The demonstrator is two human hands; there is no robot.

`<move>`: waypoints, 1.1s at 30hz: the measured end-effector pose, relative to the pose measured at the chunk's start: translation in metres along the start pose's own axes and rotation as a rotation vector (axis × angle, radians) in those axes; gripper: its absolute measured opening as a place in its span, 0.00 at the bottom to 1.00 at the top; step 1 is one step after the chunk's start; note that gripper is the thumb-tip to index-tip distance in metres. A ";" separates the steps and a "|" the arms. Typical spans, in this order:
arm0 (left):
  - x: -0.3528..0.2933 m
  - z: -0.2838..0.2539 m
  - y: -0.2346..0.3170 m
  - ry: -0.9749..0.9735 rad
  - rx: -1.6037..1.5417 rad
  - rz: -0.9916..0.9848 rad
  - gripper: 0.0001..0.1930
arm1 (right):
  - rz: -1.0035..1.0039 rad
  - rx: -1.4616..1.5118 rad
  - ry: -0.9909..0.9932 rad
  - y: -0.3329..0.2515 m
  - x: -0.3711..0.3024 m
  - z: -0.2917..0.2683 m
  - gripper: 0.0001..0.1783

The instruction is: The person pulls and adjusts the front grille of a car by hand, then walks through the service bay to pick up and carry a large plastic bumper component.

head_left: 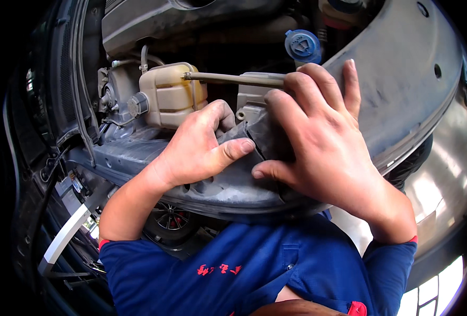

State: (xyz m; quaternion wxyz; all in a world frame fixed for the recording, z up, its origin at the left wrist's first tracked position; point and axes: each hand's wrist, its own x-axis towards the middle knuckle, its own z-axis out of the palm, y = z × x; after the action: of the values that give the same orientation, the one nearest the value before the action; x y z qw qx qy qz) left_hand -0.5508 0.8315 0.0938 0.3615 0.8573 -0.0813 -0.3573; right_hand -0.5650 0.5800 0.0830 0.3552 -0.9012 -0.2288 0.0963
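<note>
A black plastic trim panel (228,181) runs along the edge of a car's engine bay, with a dark seam in it between my hands. My left hand (199,142) is closed at the panel's inner edge, its fingers curled and partly hidden and its thumb lying over the top beside the seam. Across the raised dark part of the panel spans my right hand (325,124). Its thumb presses near the seam, the index finger bends over the far side, and the little finger sticks out.
Beyond my left hand sits a yellowed coolant tank (165,92) with a dark cap (137,104). A hose (233,78) leads from it toward my right fingers, past a pale box (252,95). A blue cap (303,46) stands farther back. Below the panel, a wheel (171,217) shows.
</note>
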 end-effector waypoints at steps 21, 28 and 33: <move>0.003 -0.006 -0.003 -0.050 -0.098 -0.060 0.32 | 0.059 -0.089 -0.128 -0.001 0.012 0.000 0.47; 0.004 -0.003 -0.001 -0.009 -0.067 -0.035 0.33 | 0.031 -0.025 -0.100 0.003 0.008 0.002 0.44; 0.007 -0.002 0.002 -0.005 -0.027 -0.004 0.33 | 0.001 -0.001 -0.099 0.005 0.010 0.000 0.45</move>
State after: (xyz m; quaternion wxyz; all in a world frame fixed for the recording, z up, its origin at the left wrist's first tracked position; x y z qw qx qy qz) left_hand -0.5443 0.8288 0.0923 0.3721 0.8516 -0.0755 -0.3614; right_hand -0.5546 0.5817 0.0796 0.3429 -0.8957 -0.2458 0.1408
